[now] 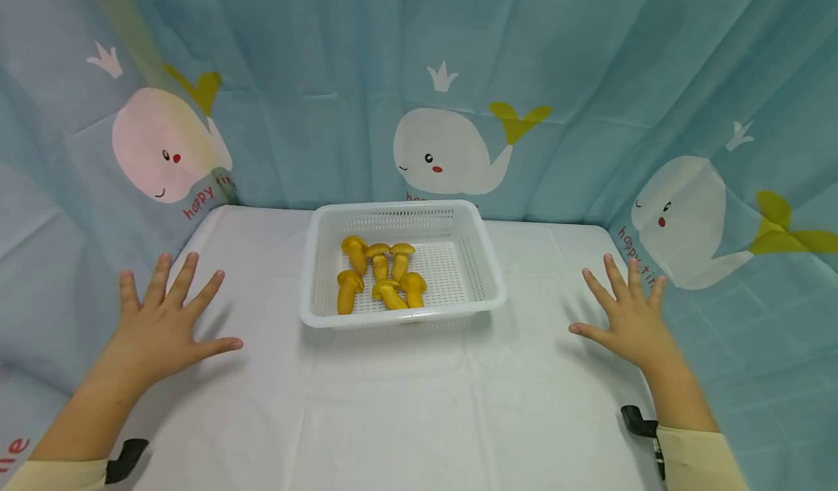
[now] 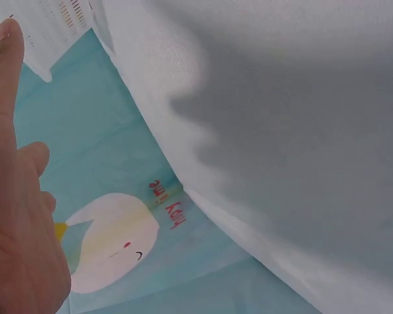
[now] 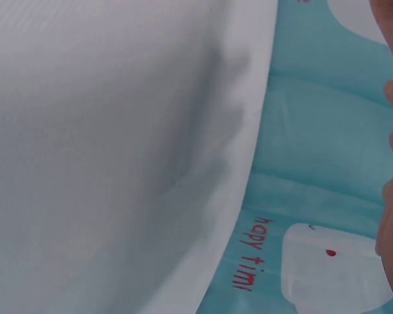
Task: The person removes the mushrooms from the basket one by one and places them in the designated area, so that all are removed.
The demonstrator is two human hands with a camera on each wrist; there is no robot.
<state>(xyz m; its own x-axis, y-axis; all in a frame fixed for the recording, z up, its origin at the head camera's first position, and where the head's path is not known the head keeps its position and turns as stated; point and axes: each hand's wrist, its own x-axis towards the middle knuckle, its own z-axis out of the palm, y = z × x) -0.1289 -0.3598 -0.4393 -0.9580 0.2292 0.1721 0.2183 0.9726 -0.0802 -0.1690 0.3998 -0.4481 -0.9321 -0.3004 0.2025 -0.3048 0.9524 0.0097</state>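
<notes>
A white plastic basket (image 1: 401,319) with perforated walls stands at the back middle of the table in the head view. Inside it lie several yellow-brown mushrooms (image 1: 389,296), grouped toward its left side. My left hand (image 1: 157,331) is held over the table's left side, fingers spread and straight, with nothing in it. On the opposite side my right hand (image 1: 631,324) is spread the same way, palm down and holding nothing. Both hands are well apart from the basket and cast shadows on the cloth. A corner of the basket (image 2: 42,55) shows in the left wrist view.
A white cloth (image 1: 393,411) covers the table. Blue curtains (image 1: 314,134) printed with whales hang behind it and along both sides, close to the table edges. A black strap piece (image 1: 638,422) sits at the right wrist, another (image 1: 127,460) at the left.
</notes>
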